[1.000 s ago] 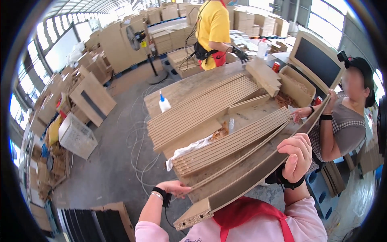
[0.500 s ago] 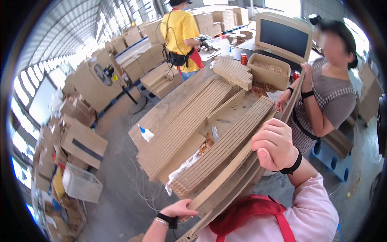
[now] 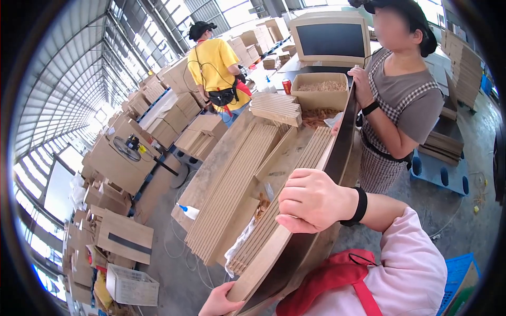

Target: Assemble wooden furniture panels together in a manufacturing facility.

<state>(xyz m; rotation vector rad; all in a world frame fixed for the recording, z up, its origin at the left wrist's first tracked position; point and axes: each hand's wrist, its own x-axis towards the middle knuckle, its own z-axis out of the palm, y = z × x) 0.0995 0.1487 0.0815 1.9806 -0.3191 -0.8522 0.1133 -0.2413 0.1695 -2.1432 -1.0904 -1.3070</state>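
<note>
A long wooden board [image 3: 259, 267] with a pale edge and a dark face stands on edge, slanting along the near side of the table. My left hand [image 3: 220, 301] grips its near end, fingers and thumb around the edge. Over the board's middle, my right hand [image 3: 312, 203] is curled into a fist against or just above the top edge; nothing shows in it. Past the board lies a row of narrow wooden strips [image 3: 258, 237]. A co-worker's hand [image 3: 362, 90] holds the board's far end.
A wider stack of strips [image 3: 226, 192] covers the table's left part, near a white glue bottle [image 3: 188, 211]. Farther back are a short strip bundle [image 3: 275, 108], an open carton [image 3: 321, 97] of small wooden pieces, a red can [image 3: 286, 86] and a monitor [image 3: 331, 38]. A co-worker in yellow [image 3: 213, 63] stands beyond.
My view has shifted, so the table sits farther left. The board has tipped to show its dark face. My right fist has moved nearer along it; my left hand keeps its near end.
</note>
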